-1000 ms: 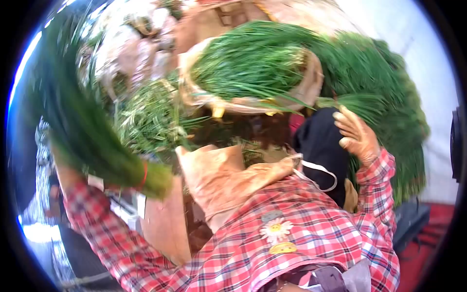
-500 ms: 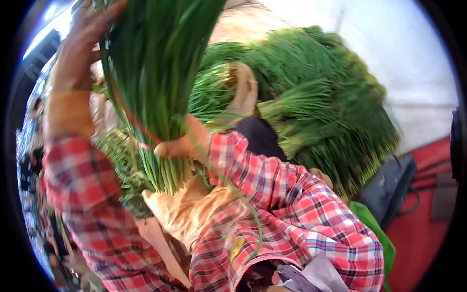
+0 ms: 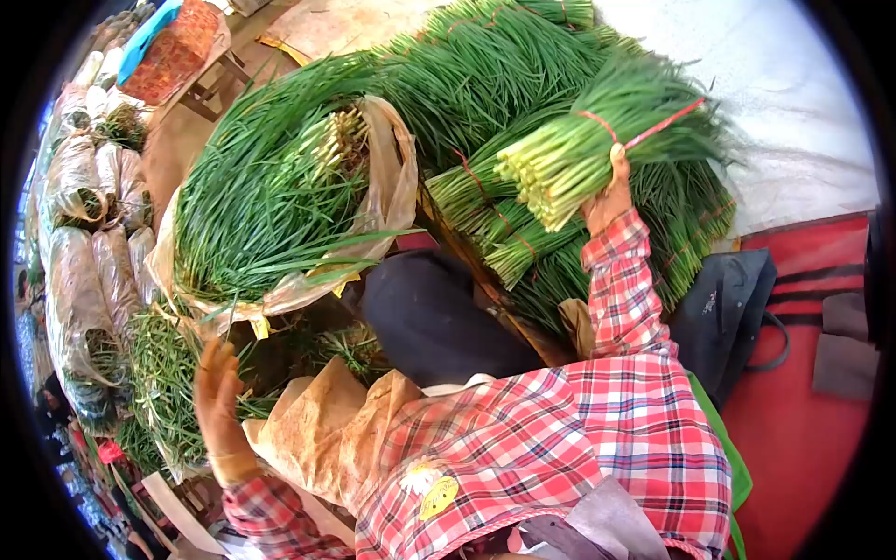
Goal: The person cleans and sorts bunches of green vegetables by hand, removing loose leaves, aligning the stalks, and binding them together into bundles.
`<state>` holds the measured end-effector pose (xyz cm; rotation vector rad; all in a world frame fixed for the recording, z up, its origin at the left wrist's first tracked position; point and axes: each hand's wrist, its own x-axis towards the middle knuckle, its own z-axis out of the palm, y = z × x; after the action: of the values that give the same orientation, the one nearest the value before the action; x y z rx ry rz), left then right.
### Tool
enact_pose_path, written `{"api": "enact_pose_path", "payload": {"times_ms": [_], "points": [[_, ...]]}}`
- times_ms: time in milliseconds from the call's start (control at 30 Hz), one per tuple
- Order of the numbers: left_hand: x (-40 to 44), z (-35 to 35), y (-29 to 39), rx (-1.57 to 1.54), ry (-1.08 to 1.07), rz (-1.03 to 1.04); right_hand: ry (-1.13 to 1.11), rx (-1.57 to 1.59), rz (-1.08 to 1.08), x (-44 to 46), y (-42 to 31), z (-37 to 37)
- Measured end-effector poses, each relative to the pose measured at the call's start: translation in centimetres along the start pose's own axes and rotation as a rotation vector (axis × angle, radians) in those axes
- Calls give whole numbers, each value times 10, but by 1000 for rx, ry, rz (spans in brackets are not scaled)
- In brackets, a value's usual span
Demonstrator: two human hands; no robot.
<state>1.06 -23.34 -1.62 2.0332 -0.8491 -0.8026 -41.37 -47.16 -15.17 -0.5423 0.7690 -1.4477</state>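
Note:
My right hand (image 3: 609, 194) grips a bunch of garlic chives (image 3: 597, 140) bound with a red band (image 3: 665, 123). The bunch lies tilted over a pile of similar bunches (image 3: 504, 75), its pale cut ends toward the left and its green tips to the right. I cannot tell whether it touches the pile. My left hand (image 3: 220, 397) is held low at the left with fingers stretched out and nothing in them. It is near loose green trimmings (image 3: 163, 383) and below an open plastic sack (image 3: 392, 149) full of loose chives (image 3: 261, 205).
Several plastic-wrapped bundles (image 3: 79, 280) stand along the left. A low wooden table (image 3: 207, 89) is at the upper left. My dark-clothed knee (image 3: 434, 317) is between the sack and the pile. A dark bag (image 3: 723, 303) lies on red cloth (image 3: 812, 448) at the right, beside white sheeting (image 3: 775, 112).
The chive bunch went from upright before me to tilted over the pile on the right, carried by my right hand. My left hand came down from beside its leaves.

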Motion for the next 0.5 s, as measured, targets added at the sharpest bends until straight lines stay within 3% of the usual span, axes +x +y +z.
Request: {"api": "enact_pose_path", "payload": {"times_ms": [33,100,133,200,300,367,433,467,500], "points": [[2,6,-14,-62,-44,-96,134,-29,37,0,11,-12],[-9,10,-31,-136,-117,-213,16,6,36,-18,32,-32],[-8,16,-41,-159,-151,-235,168,25,165,-21,46,-47],[-3,27,-55,-186,-217,-290,274,32,215,-21,75,-62],[18,48,-90,-122,-396,-269,425,27,370,-6,109,-76],[39,78,-108,5,-459,-230,517,-72,359,10,117,-58],[55,104,-120,162,-550,-89,264,-21,238,13,96,-42],[64,116,-126,154,-570,-96,237,20,200,21,83,-43],[73,131,-128,230,-630,68,209,54,164,30,62,-46]]}}
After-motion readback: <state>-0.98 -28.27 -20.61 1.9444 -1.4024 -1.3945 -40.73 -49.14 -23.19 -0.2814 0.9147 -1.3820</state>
